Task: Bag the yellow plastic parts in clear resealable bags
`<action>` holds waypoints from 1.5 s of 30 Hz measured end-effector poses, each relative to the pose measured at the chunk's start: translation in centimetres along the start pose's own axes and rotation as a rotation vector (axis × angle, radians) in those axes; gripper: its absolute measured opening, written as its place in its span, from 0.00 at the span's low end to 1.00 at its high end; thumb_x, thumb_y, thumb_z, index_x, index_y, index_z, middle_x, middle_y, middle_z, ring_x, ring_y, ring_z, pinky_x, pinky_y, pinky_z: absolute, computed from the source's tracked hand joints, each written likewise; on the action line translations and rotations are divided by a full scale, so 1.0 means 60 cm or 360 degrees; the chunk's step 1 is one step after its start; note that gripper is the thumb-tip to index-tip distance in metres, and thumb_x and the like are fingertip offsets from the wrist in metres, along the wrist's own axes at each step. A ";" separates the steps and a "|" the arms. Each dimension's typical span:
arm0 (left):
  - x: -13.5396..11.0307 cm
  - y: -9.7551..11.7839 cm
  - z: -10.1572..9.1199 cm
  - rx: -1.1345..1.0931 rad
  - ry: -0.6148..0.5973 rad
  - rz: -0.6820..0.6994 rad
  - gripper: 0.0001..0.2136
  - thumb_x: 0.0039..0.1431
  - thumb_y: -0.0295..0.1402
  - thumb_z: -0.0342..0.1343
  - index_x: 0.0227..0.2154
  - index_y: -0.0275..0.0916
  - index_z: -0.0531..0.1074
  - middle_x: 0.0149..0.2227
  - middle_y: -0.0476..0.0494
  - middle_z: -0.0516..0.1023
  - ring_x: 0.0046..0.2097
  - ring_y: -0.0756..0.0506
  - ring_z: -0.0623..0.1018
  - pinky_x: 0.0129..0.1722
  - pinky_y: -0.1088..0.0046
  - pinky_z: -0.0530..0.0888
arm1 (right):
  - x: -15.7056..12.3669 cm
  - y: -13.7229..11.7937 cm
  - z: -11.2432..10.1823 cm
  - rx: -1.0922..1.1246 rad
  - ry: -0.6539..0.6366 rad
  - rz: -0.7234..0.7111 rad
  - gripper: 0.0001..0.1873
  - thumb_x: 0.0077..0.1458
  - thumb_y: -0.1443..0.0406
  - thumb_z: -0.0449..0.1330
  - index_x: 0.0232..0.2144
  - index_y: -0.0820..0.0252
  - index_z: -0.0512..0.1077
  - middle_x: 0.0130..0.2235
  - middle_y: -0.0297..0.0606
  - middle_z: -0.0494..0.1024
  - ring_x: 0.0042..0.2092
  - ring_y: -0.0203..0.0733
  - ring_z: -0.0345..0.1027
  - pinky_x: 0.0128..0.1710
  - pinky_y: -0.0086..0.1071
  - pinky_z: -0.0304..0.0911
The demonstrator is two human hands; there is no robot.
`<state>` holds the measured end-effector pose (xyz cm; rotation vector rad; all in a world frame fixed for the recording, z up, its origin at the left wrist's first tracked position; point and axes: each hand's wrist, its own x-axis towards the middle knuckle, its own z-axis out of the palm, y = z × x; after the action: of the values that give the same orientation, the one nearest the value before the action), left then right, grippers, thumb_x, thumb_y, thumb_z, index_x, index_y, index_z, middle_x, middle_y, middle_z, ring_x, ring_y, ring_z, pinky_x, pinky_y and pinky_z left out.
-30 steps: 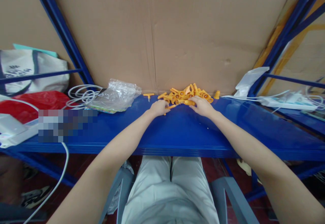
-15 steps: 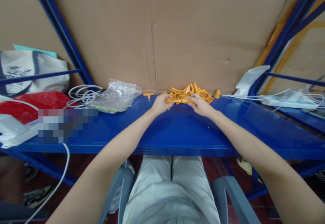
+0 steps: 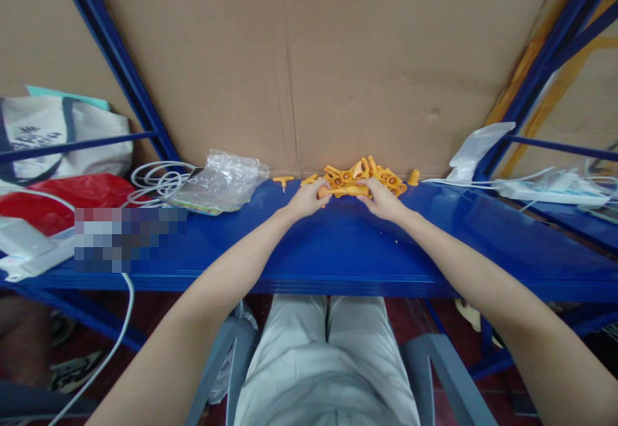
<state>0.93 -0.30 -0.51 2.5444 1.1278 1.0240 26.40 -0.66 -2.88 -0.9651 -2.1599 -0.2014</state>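
A heap of small orange plastic parts (image 3: 363,176) lies at the back of the blue shelf (image 3: 338,246), against the cardboard wall. Both hands grip one long orange part (image 3: 348,190) just in front of the heap. My left hand (image 3: 307,199) pinches its left end and my right hand (image 3: 381,198) pinches its right end. A single orange T-shaped part (image 3: 282,181) lies apart to the left, and another small orange part (image 3: 412,177) stands to the right of the heap.
A crumpled clear plastic bag (image 3: 219,181) and coiled white cable (image 3: 157,180) lie left of the hands. A red bag (image 3: 62,195) and white tote (image 3: 58,133) sit far left. A white power strip (image 3: 545,192) with cables lies at the right.
Both hands moved slightly back toward the heap and came together on one long orange part, held between them. A second ago the left hand held a thinner orange piece lower down.
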 end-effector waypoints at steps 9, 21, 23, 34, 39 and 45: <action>0.007 -0.017 0.004 -0.0052 0.0077 -0.0013 0.08 0.54 0.31 0.59 0.38 0.39 0.70 0.23 0.54 0.73 0.26 0.50 0.73 0.30 0.76 0.69 | 0.009 -0.006 -0.013 -0.0026 0.0061 -0.0026 0.22 0.58 0.63 0.56 0.54 0.61 0.63 0.53 0.54 0.73 0.55 0.57 0.69 0.54 0.55 0.65; 0.012 -0.025 0.015 -0.0658 0.0012 -0.0206 0.07 0.52 0.29 0.59 0.32 0.38 0.66 0.23 0.55 0.71 0.22 0.53 0.72 0.24 0.79 0.68 | 0.009 -0.031 -0.030 -0.0134 0.0007 -0.0037 0.21 0.61 0.64 0.53 0.56 0.59 0.64 0.55 0.53 0.72 0.57 0.58 0.68 0.55 0.55 0.64; 0.012 -0.025 0.013 -0.0625 -0.0010 -0.0204 0.07 0.52 0.29 0.59 0.31 0.38 0.66 0.23 0.54 0.71 0.23 0.52 0.72 0.25 0.79 0.68 | 0.008 -0.023 -0.023 -0.0110 0.0026 -0.0028 0.22 0.60 0.64 0.55 0.56 0.60 0.64 0.54 0.53 0.73 0.55 0.57 0.69 0.54 0.54 0.66; 0.009 -0.028 0.004 -0.0290 0.0045 -0.0130 0.06 0.49 0.29 0.59 0.31 0.38 0.69 0.25 0.53 0.71 0.28 0.50 0.72 0.31 0.76 0.68 | 0.008 -0.008 -0.010 0.0306 0.0064 0.0159 0.20 0.55 0.61 0.60 0.50 0.59 0.67 0.51 0.49 0.76 0.44 0.49 0.76 0.46 0.49 0.72; 0.010 -0.029 0.006 -0.0347 0.0038 -0.0131 0.06 0.49 0.28 0.58 0.31 0.38 0.68 0.24 0.55 0.70 0.25 0.51 0.71 0.28 0.77 0.68 | 0.008 0.009 -0.002 0.0727 -0.0026 0.0317 0.22 0.53 0.54 0.64 0.46 0.60 0.71 0.49 0.48 0.78 0.44 0.48 0.77 0.47 0.48 0.73; 0.012 -0.031 0.011 -0.0577 -0.0029 -0.0152 0.06 0.51 0.28 0.59 0.30 0.39 0.67 0.21 0.56 0.68 0.21 0.53 0.70 0.24 0.79 0.66 | 0.008 0.013 -0.007 0.0751 -0.0083 0.0331 0.22 0.53 0.57 0.65 0.49 0.60 0.75 0.47 0.46 0.80 0.45 0.48 0.77 0.49 0.49 0.72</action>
<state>0.62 1.59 -1.38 2.1907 0.9481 1.0678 26.98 0.01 -2.35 -0.9102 -2.0019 0.4206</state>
